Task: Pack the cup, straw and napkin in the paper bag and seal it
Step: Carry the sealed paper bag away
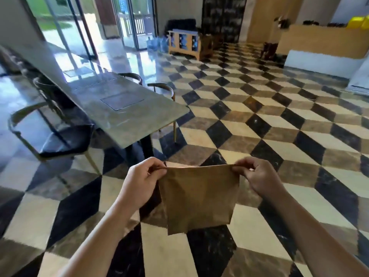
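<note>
A person holds a brown paper bag (197,196) in mid-air by its top corners, the left hand (139,182) pinching the left corner and the right hand (257,176) pinching the right, the top edge stretched flat between them. The bag hangs below both hands, above a glossy floor (259,120) of black, cream and brown diamond tiles. Beyond the left hand stands a long grey stone bench (127,108) with dark chairs (60,136) drawn up beside it. Far beyond the hands are glass doors (83,25), blue water bottles (157,44) and a wooden rack (187,44); far beyond the right hand, a pale wooden counter (323,43).
</note>
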